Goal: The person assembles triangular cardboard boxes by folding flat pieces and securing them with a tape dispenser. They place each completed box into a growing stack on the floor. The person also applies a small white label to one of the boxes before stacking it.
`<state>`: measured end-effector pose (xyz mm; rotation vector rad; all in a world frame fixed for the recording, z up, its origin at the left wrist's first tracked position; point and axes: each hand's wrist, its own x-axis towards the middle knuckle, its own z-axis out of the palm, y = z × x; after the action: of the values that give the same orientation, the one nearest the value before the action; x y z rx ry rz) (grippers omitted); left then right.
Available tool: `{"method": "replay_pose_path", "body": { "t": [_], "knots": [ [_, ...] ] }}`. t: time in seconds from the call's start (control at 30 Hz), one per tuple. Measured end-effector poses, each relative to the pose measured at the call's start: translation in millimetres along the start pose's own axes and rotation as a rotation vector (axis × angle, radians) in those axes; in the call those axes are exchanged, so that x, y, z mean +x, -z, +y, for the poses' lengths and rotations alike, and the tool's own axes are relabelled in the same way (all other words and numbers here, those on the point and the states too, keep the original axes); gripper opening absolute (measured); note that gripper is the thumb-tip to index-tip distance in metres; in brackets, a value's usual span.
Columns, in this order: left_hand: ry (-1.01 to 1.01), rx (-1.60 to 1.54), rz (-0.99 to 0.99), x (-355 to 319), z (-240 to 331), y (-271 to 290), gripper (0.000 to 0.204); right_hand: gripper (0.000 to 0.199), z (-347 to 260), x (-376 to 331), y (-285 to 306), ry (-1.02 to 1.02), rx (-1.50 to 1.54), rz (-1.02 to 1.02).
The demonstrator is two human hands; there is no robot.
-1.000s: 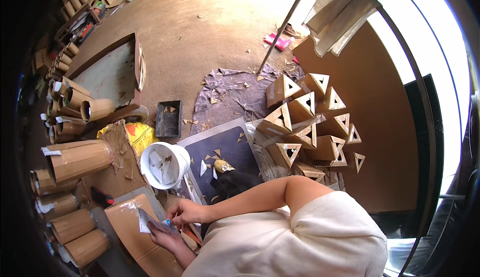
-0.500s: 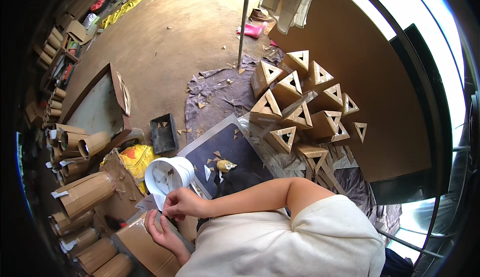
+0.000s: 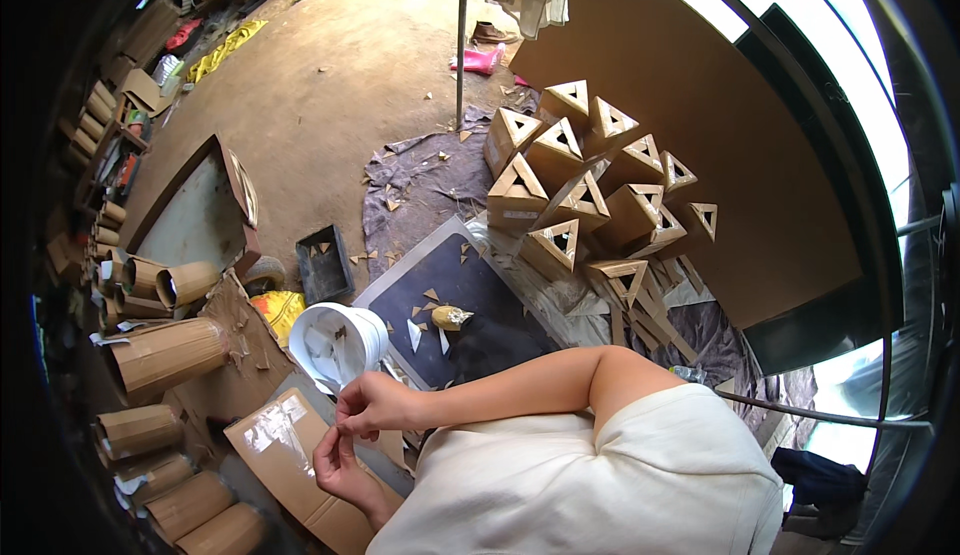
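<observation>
The right arm [image 3: 525,383] bends at the elbow, forearm crossing leftward — right hand [image 3: 376,405] pinched, close by the left hand [image 3: 343,465], its fingers curled.

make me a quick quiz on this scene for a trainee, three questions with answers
1. True or false: in this view, the triangular cardboard tubes are to the left of the white bucket.
2. What colour is the open tray on the ground? A) red B) black C) green
3. How are the left hand and the right hand placed relative to each other?

Key:
1. False; they are to its right.
2. B.
3. Close together, with their fingertips at or near each other; whether anything small is between them cannot be made out.
</observation>
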<state>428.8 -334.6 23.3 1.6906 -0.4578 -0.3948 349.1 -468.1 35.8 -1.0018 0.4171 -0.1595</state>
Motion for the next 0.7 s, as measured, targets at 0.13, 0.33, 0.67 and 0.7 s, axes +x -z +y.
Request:
{"method": "replay_pose_path", "body": {
  "t": [0.13,0.33,0.67,0.7],
  "knots": [
    [0.019,0.019,0.002,-24.9,-10.8,2.2,0.013,0.006,15.9,-20.3,-9.1,0.007,-0.068,0.094],
    [-0.017,0.048,0.156,-40.9,0.3,-2.3,0.014,0.006,7.7,-20.7,-11.7,-0.014,-0.123,-0.052],
    [-0.210,0.104,0.124,-22.2,42.0,-50.4,0.016,0.006,-33.2,-20.7,30.9,0.046,-0.070,-0.123],
    [-0.227,0.113,0.127,-22.7,44.8,-56.0,0.016,0.006,-37.0,-21.1,34.8,0.060,-0.105,-0.119]
  ]
}}
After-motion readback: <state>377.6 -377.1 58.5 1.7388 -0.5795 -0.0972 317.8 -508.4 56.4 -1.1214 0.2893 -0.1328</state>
